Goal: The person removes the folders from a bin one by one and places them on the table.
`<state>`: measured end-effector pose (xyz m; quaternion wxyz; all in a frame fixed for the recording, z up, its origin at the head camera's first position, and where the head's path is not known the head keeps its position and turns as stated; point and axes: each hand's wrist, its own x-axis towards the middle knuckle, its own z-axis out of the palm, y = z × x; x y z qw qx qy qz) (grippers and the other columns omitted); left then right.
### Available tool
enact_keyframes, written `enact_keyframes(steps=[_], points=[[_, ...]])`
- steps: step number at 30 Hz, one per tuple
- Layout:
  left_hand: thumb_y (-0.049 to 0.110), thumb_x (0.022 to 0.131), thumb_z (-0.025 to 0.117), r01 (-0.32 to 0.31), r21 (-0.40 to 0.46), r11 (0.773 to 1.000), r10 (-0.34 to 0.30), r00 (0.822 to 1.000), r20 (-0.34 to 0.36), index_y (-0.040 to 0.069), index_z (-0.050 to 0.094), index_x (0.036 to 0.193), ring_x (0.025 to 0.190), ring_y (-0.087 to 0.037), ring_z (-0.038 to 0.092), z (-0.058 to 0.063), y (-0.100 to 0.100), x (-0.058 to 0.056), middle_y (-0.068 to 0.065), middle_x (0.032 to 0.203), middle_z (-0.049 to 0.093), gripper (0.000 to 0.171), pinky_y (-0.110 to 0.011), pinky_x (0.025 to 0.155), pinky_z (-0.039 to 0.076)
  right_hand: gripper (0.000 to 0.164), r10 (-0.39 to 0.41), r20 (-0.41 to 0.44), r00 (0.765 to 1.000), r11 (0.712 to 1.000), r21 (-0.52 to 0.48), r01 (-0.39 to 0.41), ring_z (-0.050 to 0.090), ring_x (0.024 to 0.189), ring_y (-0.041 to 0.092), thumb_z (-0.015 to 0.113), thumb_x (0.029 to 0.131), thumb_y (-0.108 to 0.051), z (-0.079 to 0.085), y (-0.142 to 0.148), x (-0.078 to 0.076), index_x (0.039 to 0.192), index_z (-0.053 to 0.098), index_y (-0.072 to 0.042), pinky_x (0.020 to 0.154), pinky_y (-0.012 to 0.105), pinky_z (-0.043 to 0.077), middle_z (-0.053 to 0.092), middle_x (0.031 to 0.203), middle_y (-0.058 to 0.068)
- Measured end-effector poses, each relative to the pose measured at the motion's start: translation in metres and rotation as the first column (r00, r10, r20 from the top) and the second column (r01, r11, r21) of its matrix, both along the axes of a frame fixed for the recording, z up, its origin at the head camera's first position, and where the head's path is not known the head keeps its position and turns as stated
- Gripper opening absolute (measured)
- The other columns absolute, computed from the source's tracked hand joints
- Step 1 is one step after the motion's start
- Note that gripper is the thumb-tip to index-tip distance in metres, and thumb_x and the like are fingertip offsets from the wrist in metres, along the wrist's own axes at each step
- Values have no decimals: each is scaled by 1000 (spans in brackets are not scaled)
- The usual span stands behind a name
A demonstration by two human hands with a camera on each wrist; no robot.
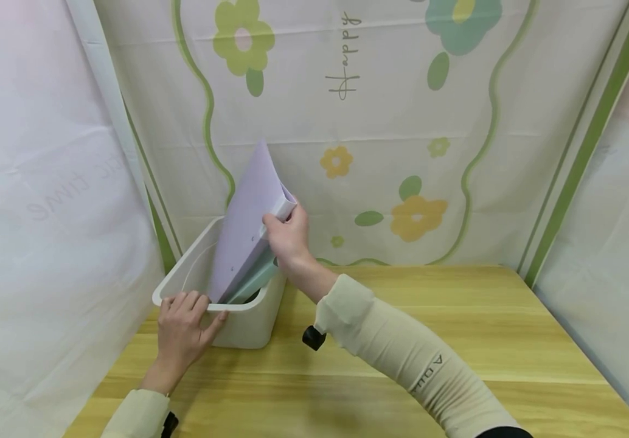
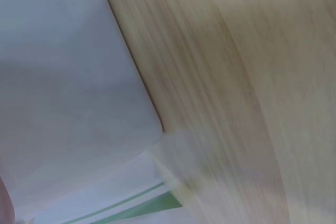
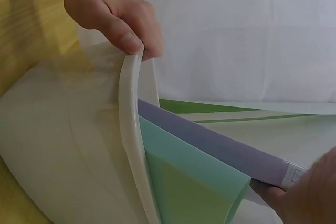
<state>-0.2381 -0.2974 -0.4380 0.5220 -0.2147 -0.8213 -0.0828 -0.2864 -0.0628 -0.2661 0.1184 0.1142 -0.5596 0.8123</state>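
A white plastic bin stands at the left of the wooden table. My left hand grips its near rim, fingers over the edge and thumb along the outside; the right wrist view shows this left hand too. With my right hand I hold a light purple ring binder by the upper end of its spine. The binder leans up out of the bin, its lower end inside. Beside it a mint green binder slants in the bin, partly hidden in the head view by the purple one.
The wooden table stretches to the right of the bin. A flowered fabric curtain hangs close behind it, with white fabric at the left side. In the left wrist view the bin's outer wall fills the left part.
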Motion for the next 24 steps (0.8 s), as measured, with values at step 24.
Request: enact_keyframes(steps=[24], points=[[65, 99, 44, 1, 0, 1000, -1, 1000, 2, 6, 56, 79, 69, -34, 52, 0, 0, 1, -10, 75, 56, 63, -53, 74, 37, 46, 87, -24, 996, 995, 51, -85, 64, 115, 27, 59, 91, 7, 8, 32, 2, 134, 57, -10, 99, 49, 51, 65, 124, 10]])
